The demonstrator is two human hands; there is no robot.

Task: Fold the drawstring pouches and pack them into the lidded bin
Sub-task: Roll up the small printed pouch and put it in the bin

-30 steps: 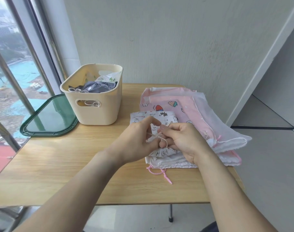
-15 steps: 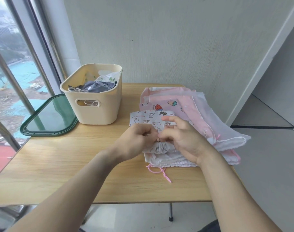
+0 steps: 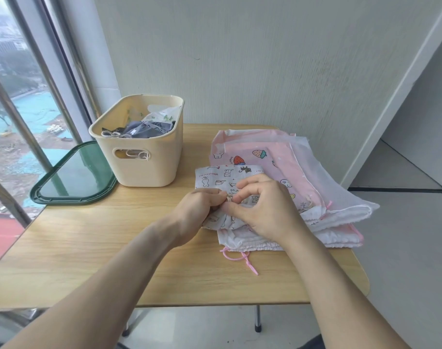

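Both hands meet over a small white cotton pouch (image 3: 222, 178) printed with little black-outlined cartoon cats, which lies on the near left corner of a stack of larger pouches (image 3: 285, 172) on the right half of the table (image 3: 89, 248). The left hand (image 3: 198, 212) is curled, its fingers bunched against the gathered, ruffled mouth of the printed pouch, pinching the fabric there. The right hand (image 3: 262, 210) arches over the same spot, thumb and forefinger closed on the cloth or its thin cord just beside the left fingertips; which of the two it pinches cannot be told. The stack beneath is soft and flat: a pink cloth layer with strawberry and animal prints, a sheer white mesh layer trimmed in pink draped over its right side, and a crinkled white layer at the near edge, from which a glossy pink drawstring (image 3: 237, 258) loops onto the pale wood-grain tabletop. To the left stands a cream plastic bin (image 3: 144, 170), rounded at the corners with an oval handle slot, holding crumpled grey and white pouches. Its dark green translucent lid (image 3: 76, 177), a rounded rectangle with a ribbed rim, lies flat beside the bin near the window.
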